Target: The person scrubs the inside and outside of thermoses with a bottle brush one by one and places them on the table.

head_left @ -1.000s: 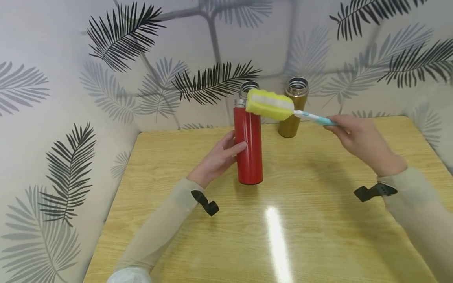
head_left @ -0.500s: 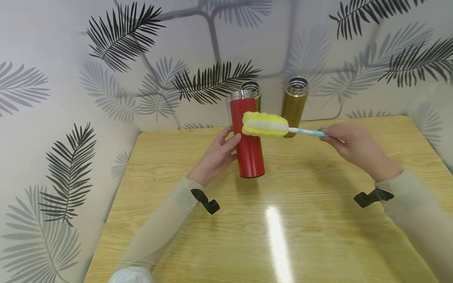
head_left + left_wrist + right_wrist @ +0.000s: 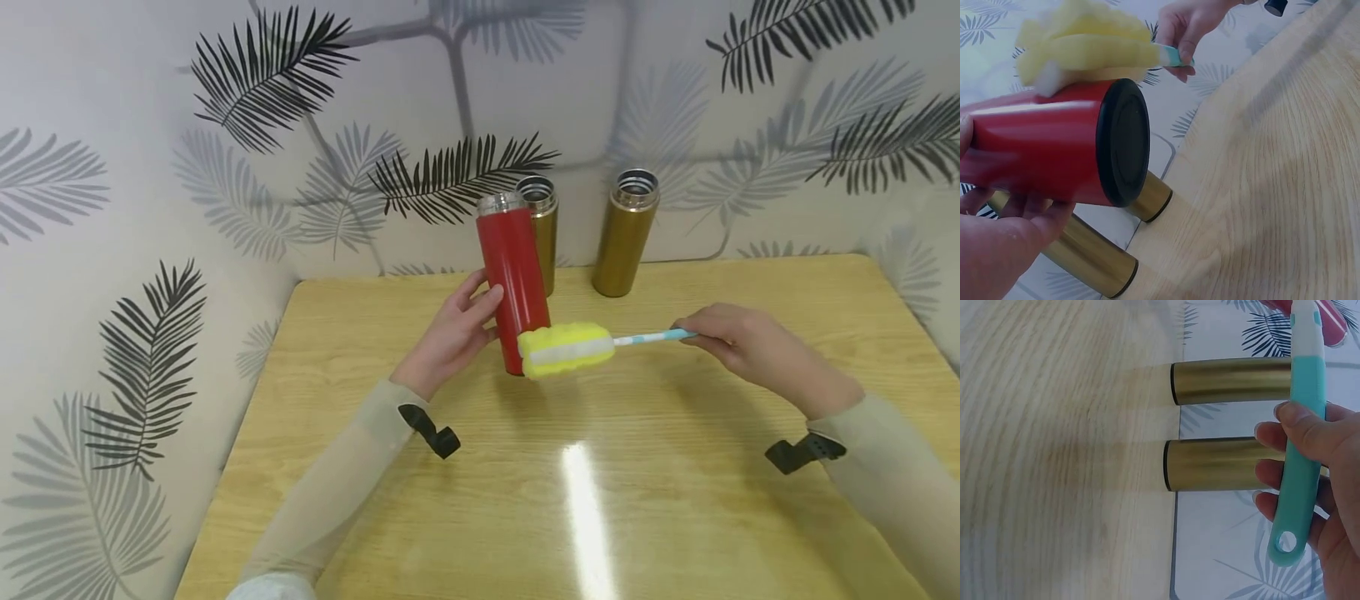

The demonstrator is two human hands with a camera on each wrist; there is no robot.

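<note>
My left hand [image 3: 454, 335] grips a red thermos flask [image 3: 513, 262] around its side, held off the table with its steel mouth tilted to the left. In the left wrist view the black base of the red flask [image 3: 1022, 147] shows. My right hand [image 3: 757, 350] holds a bottle brush by its teal handle [image 3: 1302, 462], thumb on one side and fingers on the other. The yellow and white sponge head of the bottle brush [image 3: 567, 349] is beside the flask's lower end, outside it, overlapping it in the head view; whether they touch I cannot tell.
Two gold flasks without lids stand at the table's back edge by the wall: one gold flask [image 3: 547, 242] partly behind the red one, the other gold flask [image 3: 627, 237] to its right. The wooden table [image 3: 450, 517] lies beneath both arms.
The brush has come down from beside the red flask's mouth to its lower end, with my right hand lowering. My left hand has tilted the flask, its mouth moving left and its base rising slightly.
</note>
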